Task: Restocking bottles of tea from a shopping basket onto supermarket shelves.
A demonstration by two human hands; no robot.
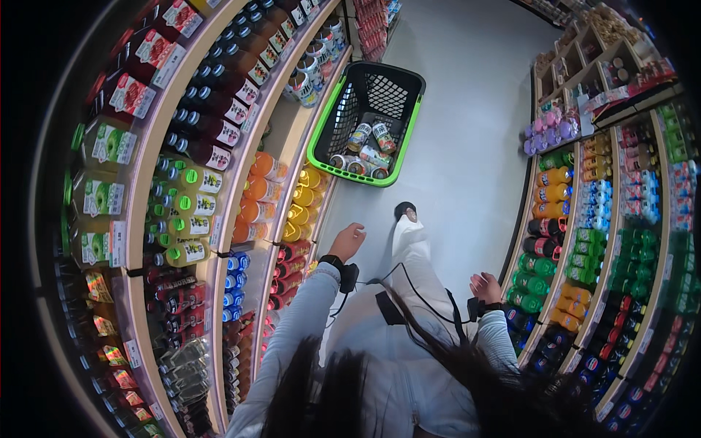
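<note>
My left hand (pixel 347 242) hangs beside the left shelves with loosely bent fingers and nothing in it. It is nearest to the rows of red and yellow bottles on the lower shelf. On the other side of my body, my right hand (pixel 485 287) is held low, fingers apart and no object in the palm. Ahead of my left hand, out of its reach, a black shopping basket with a green rim (pixel 355 175) stands on the floor. Several drink cans (pixel 382 137) lie inside it, some on their sides.
Left shelves hold juice bottles (pixel 197 179), orange bottles (pixel 257 212), yellow jugs (pixel 303 203) and large cans (pixel 309 71). The right shelving carries green soda bottles (pixel 535 265) and packs of drinks. A grey floor aisle (pixel 467 95) runs between them. Dark cables (pixel 416 288) hang across my front.
</note>
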